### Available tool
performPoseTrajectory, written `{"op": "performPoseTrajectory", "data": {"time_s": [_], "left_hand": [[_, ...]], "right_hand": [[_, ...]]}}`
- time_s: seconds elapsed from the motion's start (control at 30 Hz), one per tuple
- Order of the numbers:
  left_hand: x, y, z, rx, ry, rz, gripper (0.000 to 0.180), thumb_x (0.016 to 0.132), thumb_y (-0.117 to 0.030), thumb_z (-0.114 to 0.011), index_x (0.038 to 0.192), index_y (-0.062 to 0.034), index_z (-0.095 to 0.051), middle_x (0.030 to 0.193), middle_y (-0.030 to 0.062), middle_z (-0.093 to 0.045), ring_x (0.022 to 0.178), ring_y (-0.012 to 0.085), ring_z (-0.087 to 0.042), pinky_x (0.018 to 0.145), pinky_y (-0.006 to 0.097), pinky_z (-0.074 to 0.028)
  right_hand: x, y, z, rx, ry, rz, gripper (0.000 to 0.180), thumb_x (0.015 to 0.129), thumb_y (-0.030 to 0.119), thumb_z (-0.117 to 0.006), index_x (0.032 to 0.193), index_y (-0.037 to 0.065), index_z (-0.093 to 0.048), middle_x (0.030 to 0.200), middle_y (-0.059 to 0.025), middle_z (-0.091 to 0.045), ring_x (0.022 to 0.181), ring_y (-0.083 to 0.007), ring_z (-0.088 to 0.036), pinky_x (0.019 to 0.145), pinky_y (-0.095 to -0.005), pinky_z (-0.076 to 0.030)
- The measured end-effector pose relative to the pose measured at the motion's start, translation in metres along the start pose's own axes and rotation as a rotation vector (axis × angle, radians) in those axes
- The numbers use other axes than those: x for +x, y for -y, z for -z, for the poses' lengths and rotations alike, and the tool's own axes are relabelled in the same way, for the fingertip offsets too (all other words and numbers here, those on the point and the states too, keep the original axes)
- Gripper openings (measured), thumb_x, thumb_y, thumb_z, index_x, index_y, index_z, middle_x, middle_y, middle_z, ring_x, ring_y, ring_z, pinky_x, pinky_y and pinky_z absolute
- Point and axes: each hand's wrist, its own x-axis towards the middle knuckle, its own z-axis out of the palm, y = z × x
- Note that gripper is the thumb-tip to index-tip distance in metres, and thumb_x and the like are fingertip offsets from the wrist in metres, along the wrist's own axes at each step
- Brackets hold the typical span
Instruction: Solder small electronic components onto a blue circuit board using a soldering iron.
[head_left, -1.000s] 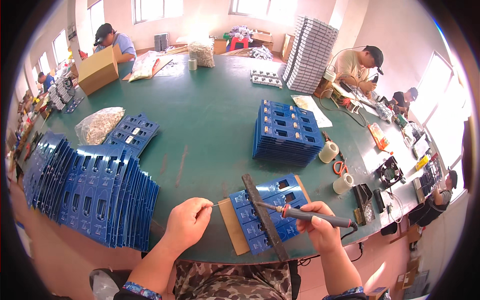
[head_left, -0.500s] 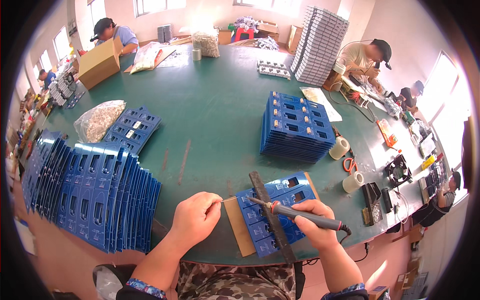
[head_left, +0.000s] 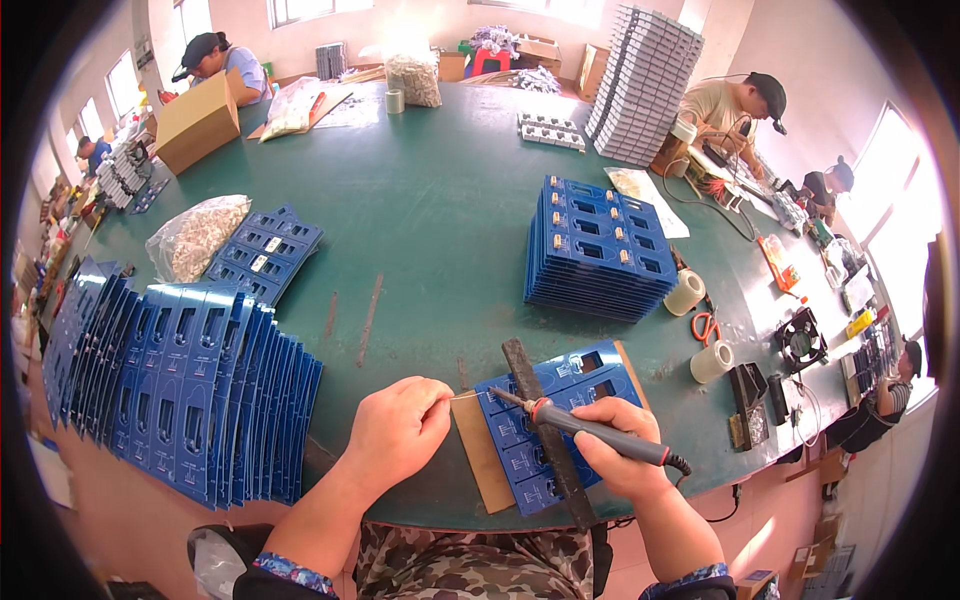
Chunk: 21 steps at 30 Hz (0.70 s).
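Right hand (head_left: 612,452) grips soldering iron (head_left: 585,426), tip on blue board (head_left: 545,420). Left hand (head_left: 400,432) pinches solder wire (head_left: 462,396). Best to feed the wire at the tip, slowly.

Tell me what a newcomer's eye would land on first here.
The right hand holds a soldering iron over a blue board at the near edge of the green table, while the left hand pinches a thin wire. Blue boards fan out at left; another stack sits mid-table.
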Motion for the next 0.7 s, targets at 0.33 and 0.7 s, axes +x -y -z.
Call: {"op": "performPoseTrajectory", "data": {"time_s": [0.33,0.7], "left_hand": [[0.0042,-0.0022,-0.0004,0.033,0.04,0.025,0.006,0.082,-0.004,-0.064,0.087,-0.0018,-0.066,0.077,0.0113,-0.065,0.065,0.0266,-0.063,0.058,0.035,-0.049],[0.0065,-0.0021,-0.0056,0.035,0.08,0.026,0.007,0.084,-0.006,-0.063,0.088,-0.0017,-0.067,0.081,0.012,-0.067,0.069,0.0277,-0.064,0.062,0.035,-0.05]], "right_hand": [[0.0012,0.0025,-0.0011,0.012,0.016,0.034,0.023,0.076,0.014,-0.07,0.093,-0.002,-0.067,0.081,-0.009,-0.069,0.066,-0.0166,-0.063,0.061,-0.0288,-0.049],[-0.0005,0.0073,0.0028,-0.005,0.065,0.02,0.022,0.077,0.013,-0.071,0.095,0.001,-0.068,0.083,-0.0133,-0.069,0.071,-0.0255,-0.067,0.065,-0.0349,-0.052]]}}
